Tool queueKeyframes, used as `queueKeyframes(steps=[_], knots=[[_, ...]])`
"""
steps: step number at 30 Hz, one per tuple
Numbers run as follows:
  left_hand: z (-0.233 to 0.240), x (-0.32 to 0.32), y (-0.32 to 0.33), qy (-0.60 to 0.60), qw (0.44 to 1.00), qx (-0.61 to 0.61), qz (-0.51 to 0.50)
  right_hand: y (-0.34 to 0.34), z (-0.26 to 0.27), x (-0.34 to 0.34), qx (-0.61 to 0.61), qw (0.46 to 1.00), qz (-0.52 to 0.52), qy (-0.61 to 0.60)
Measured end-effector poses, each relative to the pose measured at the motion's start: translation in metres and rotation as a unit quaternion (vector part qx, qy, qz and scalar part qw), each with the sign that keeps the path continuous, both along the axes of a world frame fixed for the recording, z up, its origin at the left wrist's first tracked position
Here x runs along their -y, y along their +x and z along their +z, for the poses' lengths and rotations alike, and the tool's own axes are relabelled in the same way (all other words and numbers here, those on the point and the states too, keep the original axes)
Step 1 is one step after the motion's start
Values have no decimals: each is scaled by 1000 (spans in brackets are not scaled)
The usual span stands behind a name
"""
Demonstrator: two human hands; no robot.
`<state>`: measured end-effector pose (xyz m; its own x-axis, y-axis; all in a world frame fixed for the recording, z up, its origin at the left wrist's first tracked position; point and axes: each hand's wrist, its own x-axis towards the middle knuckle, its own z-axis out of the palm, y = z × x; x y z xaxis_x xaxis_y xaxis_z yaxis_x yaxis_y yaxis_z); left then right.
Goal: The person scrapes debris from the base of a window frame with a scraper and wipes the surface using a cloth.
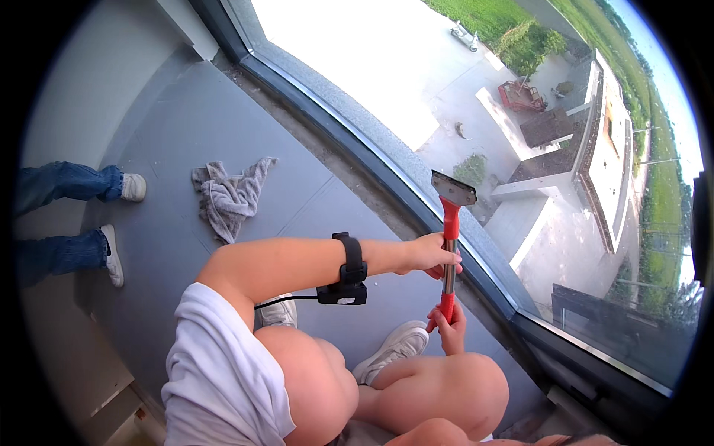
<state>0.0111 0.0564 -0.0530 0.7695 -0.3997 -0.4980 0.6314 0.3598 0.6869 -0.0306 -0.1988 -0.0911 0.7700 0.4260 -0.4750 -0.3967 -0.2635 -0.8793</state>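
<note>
A scraper with a red plastic handle and a metal shaft (449,273) stands upright in the view, its wide metal blade head (454,189) in front of the window glass. Around the shaft, just below the red neck, my left hand (435,255) is closed. Lower down, my right hand (450,329) grips the red end of the handle. Whether the blade touches the glass cannot be told. A crumpled grey cloth (231,195) lies on the grey floor to the left of the scraper.
A dark window frame (357,153) runs diagonally beside a dusty floor gap (318,139). Another person's legs in jeans (67,181) and white shoes (134,188) are at the left, near the wall (83,95). Beyond the glass are a yard and a low building.
</note>
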Motion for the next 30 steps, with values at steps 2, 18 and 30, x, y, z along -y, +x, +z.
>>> queueKeyframes(steps=[2, 18, 30], knots=[[7, 4, 10, 3, 1000, 18, -25, 11, 3, 2, -40, 999, 19, -4], [16, -16, 27, 109, 971, 155, 146, 41, 19, -39, -23, 996, -51, 66], [53, -147, 53, 182, 885, 105, 416, 84, 51, -209, 23, 990, 54, 126]])
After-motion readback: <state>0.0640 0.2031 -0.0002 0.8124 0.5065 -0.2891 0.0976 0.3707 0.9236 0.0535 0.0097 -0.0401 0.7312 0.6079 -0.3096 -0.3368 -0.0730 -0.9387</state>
